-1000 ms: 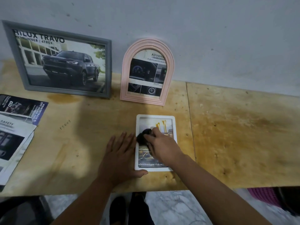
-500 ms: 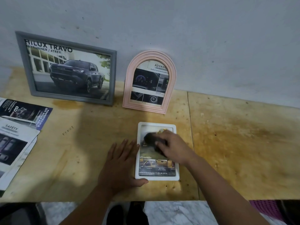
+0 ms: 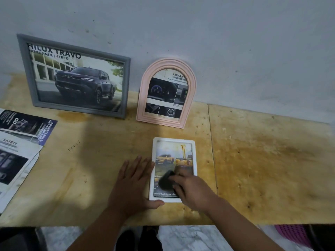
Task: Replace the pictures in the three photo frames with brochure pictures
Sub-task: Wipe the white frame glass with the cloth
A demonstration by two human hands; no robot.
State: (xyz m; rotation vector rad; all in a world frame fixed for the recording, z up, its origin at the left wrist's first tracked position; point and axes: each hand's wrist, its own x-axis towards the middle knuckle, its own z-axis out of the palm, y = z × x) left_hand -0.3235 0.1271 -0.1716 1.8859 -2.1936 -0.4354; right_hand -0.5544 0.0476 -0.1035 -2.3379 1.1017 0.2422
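A small white frame point(image 3: 193, 147) lies flat on the wooden table, showing a brochure picture of yellow trucks. My right hand point(image 3: 192, 189) presses a dark cloth point(image 3: 165, 182) onto the lower part of its glass. My left hand point(image 3: 134, 183) lies flat beside the frame's left edge, thumb against its bottom corner. A grey frame point(image 3: 76, 77) with a dark pickup picture and a pink arched frame point(image 3: 166, 93) with a dashboard picture lean against the wall behind.
Loose brochure pages point(image 3: 20, 145) lie at the table's left side. The wooden table point(image 3: 268, 169) ends in a front edge just under my wrists. A pink basket point(image 3: 293, 234) sits below at the right, over a marble floor.
My right hand has slid the cloth from the top of the white frame's glass down to its lower part. My left hand has stayed beside the frame.
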